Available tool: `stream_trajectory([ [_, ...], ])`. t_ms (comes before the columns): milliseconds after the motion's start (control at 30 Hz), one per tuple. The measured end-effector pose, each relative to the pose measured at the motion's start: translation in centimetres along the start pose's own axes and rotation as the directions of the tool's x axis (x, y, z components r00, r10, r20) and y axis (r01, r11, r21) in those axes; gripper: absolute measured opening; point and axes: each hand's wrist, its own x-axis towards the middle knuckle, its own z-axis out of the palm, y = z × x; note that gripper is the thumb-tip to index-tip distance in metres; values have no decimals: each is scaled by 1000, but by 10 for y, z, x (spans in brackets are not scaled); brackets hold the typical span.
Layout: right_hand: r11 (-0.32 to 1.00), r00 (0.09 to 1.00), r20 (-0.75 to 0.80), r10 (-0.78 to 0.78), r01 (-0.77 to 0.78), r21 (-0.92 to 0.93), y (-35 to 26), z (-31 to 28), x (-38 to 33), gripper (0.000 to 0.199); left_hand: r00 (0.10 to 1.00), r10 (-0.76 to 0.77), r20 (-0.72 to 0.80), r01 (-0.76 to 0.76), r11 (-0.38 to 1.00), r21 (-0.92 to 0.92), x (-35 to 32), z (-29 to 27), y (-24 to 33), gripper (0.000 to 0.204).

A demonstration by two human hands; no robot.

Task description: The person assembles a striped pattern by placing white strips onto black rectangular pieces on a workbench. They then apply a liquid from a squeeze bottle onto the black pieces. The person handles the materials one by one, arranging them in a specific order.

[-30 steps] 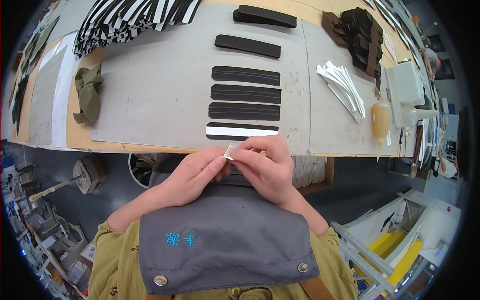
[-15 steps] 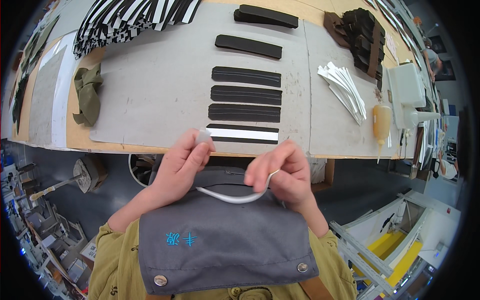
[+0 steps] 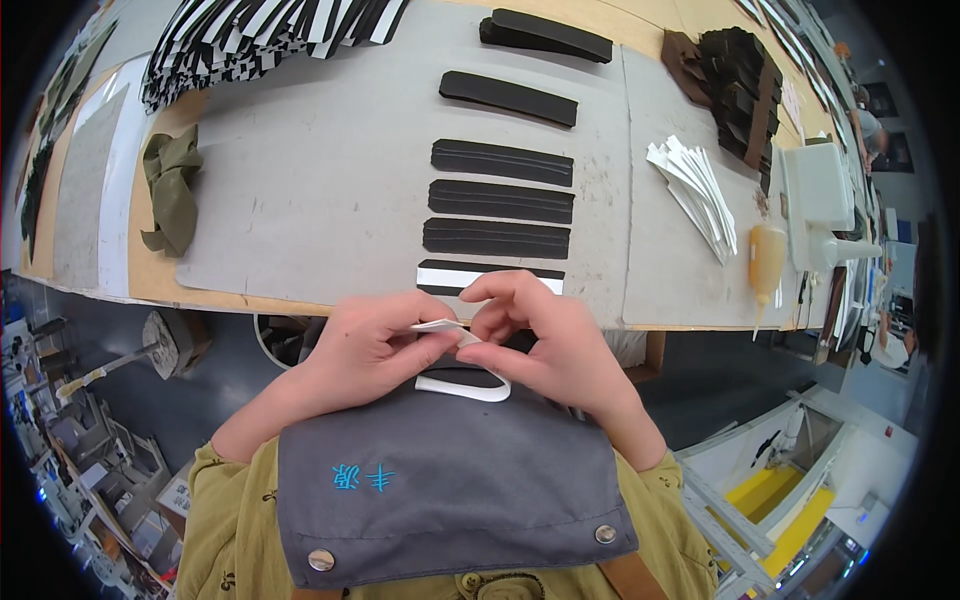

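Close in front of my apron, my left hand (image 3: 370,345) pinches a thin white strip (image 3: 468,390) between thumb and fingers. My right hand (image 3: 555,345) grips the same strip, thumb and fingertips almost meeting those of the left. A loose length of the strip hangs below and curls back to the left in a bend. Just beyond my hands, at the table edge, lies a black strip (image 3: 490,265) with a white band along it, partly covered by my right fingers. Behind it several black strips (image 3: 500,200) lie in a row, some with a lengthwise crease or line.
A pile of black and white strips (image 3: 250,45) lies at the far left, with an olive cloth (image 3: 172,190) nearer. To the right are loose white strips (image 3: 695,195), a bottle of amber liquid (image 3: 767,262), a white container (image 3: 820,185) and a bundle of dark pieces (image 3: 735,95).
My hands have come together, the right moving left to the left hand's fingertips. The strip's loose length now folds back leftward. The view has shifted slightly.
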Motion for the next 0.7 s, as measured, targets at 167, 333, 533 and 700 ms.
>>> stream_trajectory([
  [167, 996, 993, 76, 89, -91, 24, -1, -9, 8, 18, 965, 218, -145, -181, 955, 234, 9, -10, 0, 17],
  [333, 980, 990, -132, 44, -68, -188, 2, -12, 20, 13, 880, 457, -133, -258, 693, 673, 14, -21, -21, 35],
  [533, 889, 980, -183, -84, -9, -458, 7, -11, 47, 14, 887, 458, -55, -212, 512, 833, 16, -22, -32, 51],
  [700, 837, 988, -141, -65, -23, -547, 17, -4, 65, 18, 879, 474, -50, -222, 499, 837, 22, -22, -42, 54],
])
